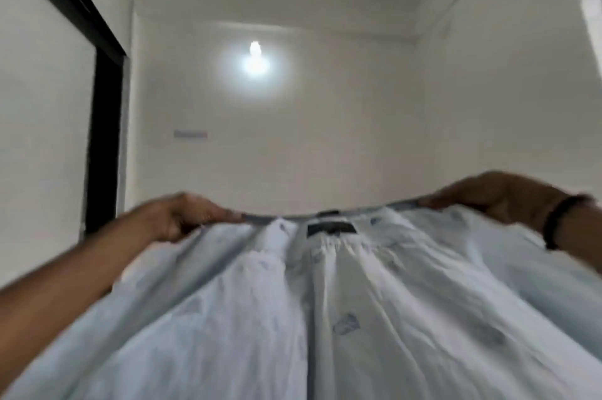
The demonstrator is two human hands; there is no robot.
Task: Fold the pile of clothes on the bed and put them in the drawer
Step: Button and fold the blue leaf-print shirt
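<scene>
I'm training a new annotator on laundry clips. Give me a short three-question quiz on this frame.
1. True or false: both hands grip the pale blue shirt.
2. Which wrist wears the dark band? A) left B) right
3. What glows on the far wall?

Key:
1. True: the left hand and right hand each hold its top edge.
2. B
3. A lit lamp.

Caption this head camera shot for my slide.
Both hands, left and right, hold up a pale blue printed shirt by its shoulders.
</scene>
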